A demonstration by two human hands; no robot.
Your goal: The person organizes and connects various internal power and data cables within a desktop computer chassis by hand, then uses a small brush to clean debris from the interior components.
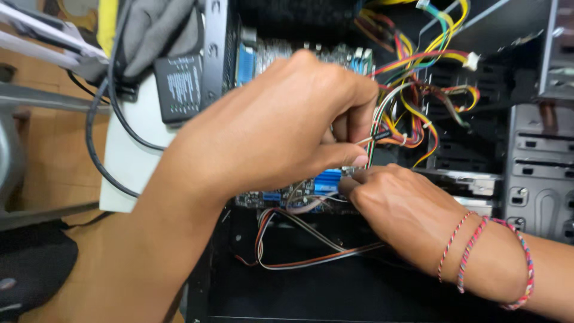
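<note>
The left hand [269,125] reaches in from seven o'clock and fills the middle of the view, its thumb and forefinger pinched on a small black plug [380,136] at the end of thin coloured wires [372,152]. That plug sits just right of centre, at about three o'clock from the knuckles, held above the circuit board [281,194] rather than on it.

The right hand [400,212] comes in from four o'clock, with braided string bracelets [472,251] round the wrist. Its fingertips press down at the board's lower edge, just beside a blue socket [327,179] — whether they grip anything there cannot be told, since the fingers hide the spot.

A flat striped cable [299,260] loops out from under the board towards six o'clock, across the black floor of the computer case [359,293]. At one o'clock hangs a tangle of yellow, red and black wires [418,90], one ending in a white plug [471,60].

Outside the case, at ten o'clock, a black box with white print [179,87] lies on a white sheet [128,155], a black cord [98,149] curving past it — and a grey cloth [155,30] bunched above.
</note>
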